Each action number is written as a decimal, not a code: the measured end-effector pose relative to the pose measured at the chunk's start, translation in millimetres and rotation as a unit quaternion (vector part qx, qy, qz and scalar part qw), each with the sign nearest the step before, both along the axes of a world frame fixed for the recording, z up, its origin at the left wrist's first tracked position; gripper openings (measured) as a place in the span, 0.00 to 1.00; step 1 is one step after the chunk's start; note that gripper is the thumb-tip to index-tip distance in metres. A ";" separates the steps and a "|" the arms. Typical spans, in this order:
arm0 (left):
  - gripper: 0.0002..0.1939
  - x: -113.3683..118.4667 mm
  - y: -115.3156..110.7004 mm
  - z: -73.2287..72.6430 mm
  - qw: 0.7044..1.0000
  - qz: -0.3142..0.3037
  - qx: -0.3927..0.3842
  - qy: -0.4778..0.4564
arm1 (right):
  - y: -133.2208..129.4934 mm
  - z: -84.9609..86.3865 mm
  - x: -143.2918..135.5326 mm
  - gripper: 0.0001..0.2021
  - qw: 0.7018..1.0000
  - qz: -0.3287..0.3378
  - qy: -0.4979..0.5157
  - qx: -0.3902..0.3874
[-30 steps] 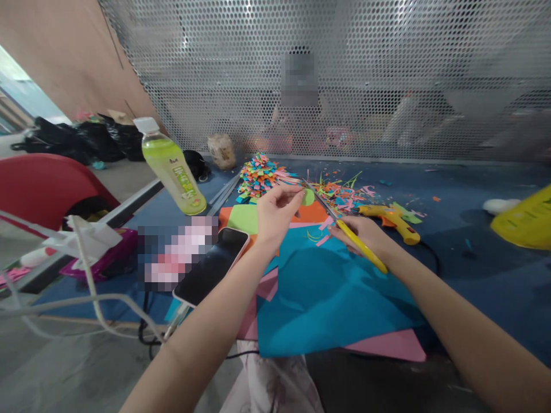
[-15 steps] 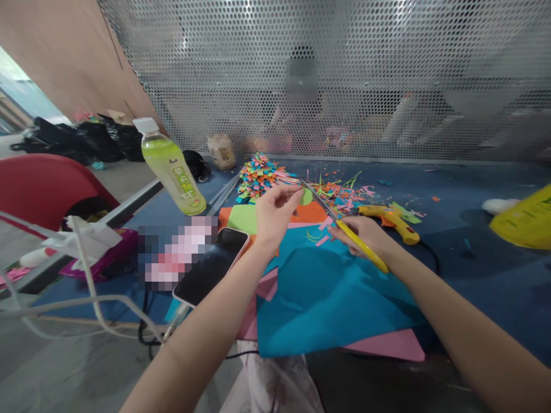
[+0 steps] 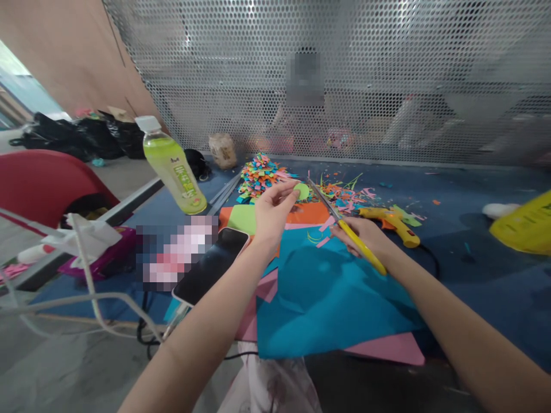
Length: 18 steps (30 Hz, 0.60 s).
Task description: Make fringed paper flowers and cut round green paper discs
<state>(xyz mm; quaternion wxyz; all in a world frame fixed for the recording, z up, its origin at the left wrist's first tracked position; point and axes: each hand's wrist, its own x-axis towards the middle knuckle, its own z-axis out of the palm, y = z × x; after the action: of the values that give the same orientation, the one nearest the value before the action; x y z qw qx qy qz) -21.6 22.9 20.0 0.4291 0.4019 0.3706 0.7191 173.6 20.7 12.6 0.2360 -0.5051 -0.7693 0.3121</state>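
Between thumb and fingers, my left hand (image 3: pixel 275 213) pinches a small round green paper piece (image 3: pixel 302 191). My right hand (image 3: pixel 359 234) is closed on the yellow handles of a pair of scissors (image 3: pixel 360 245), whose blades point up and left, just right of the green piece. Under both hands lie a large blue sheet (image 3: pixel 331 304), an orange sheet (image 3: pixel 307 213) and pink sheets (image 3: pixel 391 348). Behind my left hand rises a heap of small multicoloured paper pieces (image 3: pixel 260 176), with loose paper scraps (image 3: pixel 344 195) to its right.
A yellow glue gun (image 3: pixel 396 223) with a black cord lies to the right. On the left are a black-screened phone (image 3: pixel 210 267), a bottle of green drink (image 3: pixel 174 172) and a purple tissue pack (image 3: pixel 103 252). A perforated metal panel (image 3: pixel 241 74) stands behind the table.
The scissors have moved slightly right, away from the green piece, so a gap shows between them. My left hand has shifted slightly left, and more of the round piece is visible.
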 end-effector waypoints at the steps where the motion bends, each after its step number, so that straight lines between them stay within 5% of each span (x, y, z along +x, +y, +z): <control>1: 0.11 0.2 0.2 0.0 1.000 -0.003 -0.002 -0.018 | 0.2 -0.8 -0.1 0.19 1.000 0.004 0.000 0.000; 7: 0.14 3.8 -2.4 1.5 0.996 -0.043 -0.021 -0.081 | -3.9 1.6 -3.1 0.19 1.000 0.013 0.005 -0.003; 18: 0.10 7.8 -6.8 1.8 0.997 -0.070 -0.010 0.039 | -7.1 4.1 -4.3 0.19 0.998 0.010 0.061 -0.013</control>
<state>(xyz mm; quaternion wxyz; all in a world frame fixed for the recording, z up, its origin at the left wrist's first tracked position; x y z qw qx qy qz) -13.8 16.2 21.8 0.4672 0.4502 0.3653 0.6675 169.2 13.5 16.7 0.2732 -0.4804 -0.7542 0.3546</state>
